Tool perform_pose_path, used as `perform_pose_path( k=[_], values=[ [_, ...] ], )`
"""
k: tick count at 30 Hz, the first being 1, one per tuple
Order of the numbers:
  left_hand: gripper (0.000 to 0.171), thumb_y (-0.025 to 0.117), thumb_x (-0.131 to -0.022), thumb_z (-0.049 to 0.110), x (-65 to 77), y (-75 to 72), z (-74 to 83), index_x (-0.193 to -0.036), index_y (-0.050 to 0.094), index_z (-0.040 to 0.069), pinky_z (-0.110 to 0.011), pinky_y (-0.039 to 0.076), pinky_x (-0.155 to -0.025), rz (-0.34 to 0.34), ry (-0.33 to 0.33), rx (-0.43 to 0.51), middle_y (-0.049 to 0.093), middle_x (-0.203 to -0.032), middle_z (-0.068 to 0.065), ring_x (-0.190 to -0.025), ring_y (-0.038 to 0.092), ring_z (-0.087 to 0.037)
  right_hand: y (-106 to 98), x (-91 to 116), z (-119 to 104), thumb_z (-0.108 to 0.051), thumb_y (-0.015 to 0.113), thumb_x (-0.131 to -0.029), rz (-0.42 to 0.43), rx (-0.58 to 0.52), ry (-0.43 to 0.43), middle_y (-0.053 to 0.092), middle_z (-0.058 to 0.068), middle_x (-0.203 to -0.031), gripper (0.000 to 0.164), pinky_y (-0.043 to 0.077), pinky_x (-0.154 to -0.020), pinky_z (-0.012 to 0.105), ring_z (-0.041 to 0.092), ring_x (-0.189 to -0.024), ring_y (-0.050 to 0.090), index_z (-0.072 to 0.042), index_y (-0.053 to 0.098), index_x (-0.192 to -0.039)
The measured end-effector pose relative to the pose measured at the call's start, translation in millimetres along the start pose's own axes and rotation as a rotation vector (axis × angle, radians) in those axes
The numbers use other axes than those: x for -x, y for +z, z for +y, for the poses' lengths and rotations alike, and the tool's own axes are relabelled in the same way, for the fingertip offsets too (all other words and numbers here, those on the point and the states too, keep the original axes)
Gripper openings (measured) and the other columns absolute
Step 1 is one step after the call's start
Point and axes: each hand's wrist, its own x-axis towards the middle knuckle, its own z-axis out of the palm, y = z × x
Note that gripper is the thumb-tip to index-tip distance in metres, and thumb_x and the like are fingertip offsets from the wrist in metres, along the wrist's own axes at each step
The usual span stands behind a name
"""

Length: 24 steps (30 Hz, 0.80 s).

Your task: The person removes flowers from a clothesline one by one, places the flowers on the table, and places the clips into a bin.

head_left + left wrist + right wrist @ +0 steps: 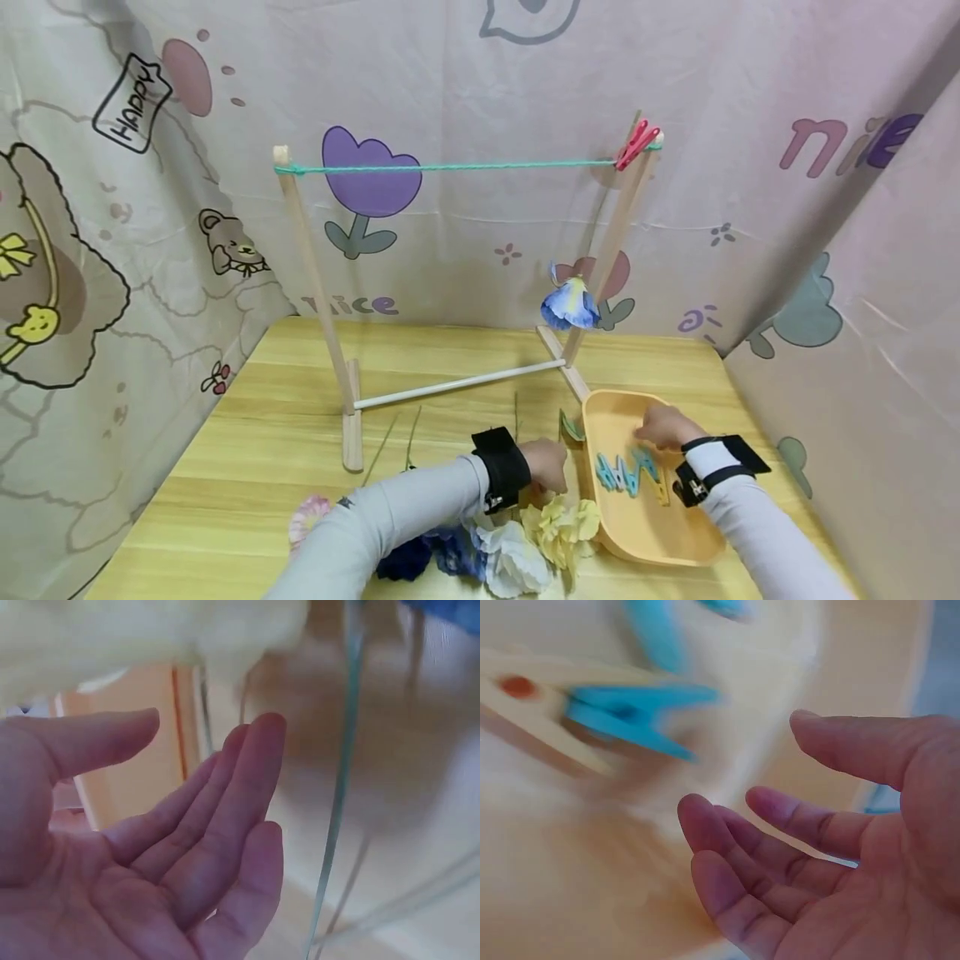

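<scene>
My left hand (546, 467) is over the table just behind a yellow artificial flower (561, 525). In the left wrist view its fingers are loosely bent, the thumb apart, with nothing between them; a thin green stem (341, 780) runs past the fingertips. My right hand (667, 427) reaches over the back right part of an orange plastic tray (645, 533). Blue clothespins (617, 477) and a yellow clothespin (662, 490) lie in that tray. Close up in the right wrist view, the right fingers are relaxed and hold nothing, with a blue clothespin (622, 712) beyond the fingertips.
A green string (465, 167) spans a wooden frame (318, 283). Near its right post, a red clothespin (636, 146) grips a stem whose blue flower (570, 304) hangs upside down. White (513, 558), dark blue (405, 560) and pink (307, 518) flowers lie along the table's front.
</scene>
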Motion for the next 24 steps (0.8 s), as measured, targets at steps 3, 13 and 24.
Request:
perform_pose_path(
  k=[3,13,24],
  values=[
    [0.038,0.061,-0.089,0.017,1.1,-16.7,-0.8,-0.058,0.04,0.014,-0.023,0.029,-0.046,0.044,-0.025,-0.033,0.036,-0.045,0.001,-0.041,0.036,-0.013,-28.6,4.4,-8.2,-0.014,0.056,-0.088,0.071,0.012,-0.052,0.055,0.008,-0.066,0.02,0.041,-0.05,0.024,0.013,-0.055,0.051,0.005,0.054,-0.082],
    [0.03,0.051,-0.082,0.003,5.9,-110.3,-17.4,-0.056,0.041,0.014,-0.02,0.022,-0.042,0.503,-0.034,0.069,0.035,-0.054,0.003,-0.045,0.027,-0.009,-151.1,19.3,-61.4,-0.023,0.049,-0.097,0.43,-0.102,-0.22,0.061,0.025,-0.098,0.04,0.049,-0.062,0.023,0.012,-0.074,0.059,0.011,0.05,-0.118],
    [0.024,0.056,-0.091,0.01,12.7,-175.0,8.1,-0.114,0.058,0.003,-0.026,0.046,-0.091,0.994,0.271,0.341,0.064,-0.11,-0.009,-0.104,0.059,-0.02,-235.5,31.8,-162.5,-0.011,0.047,-0.096,0.798,-0.506,-0.493,0.05,-0.003,-0.126,0.046,0.045,-0.068,0.008,-0.005,-0.073,0.057,-0.006,0.037,-0.141]
  ],
)
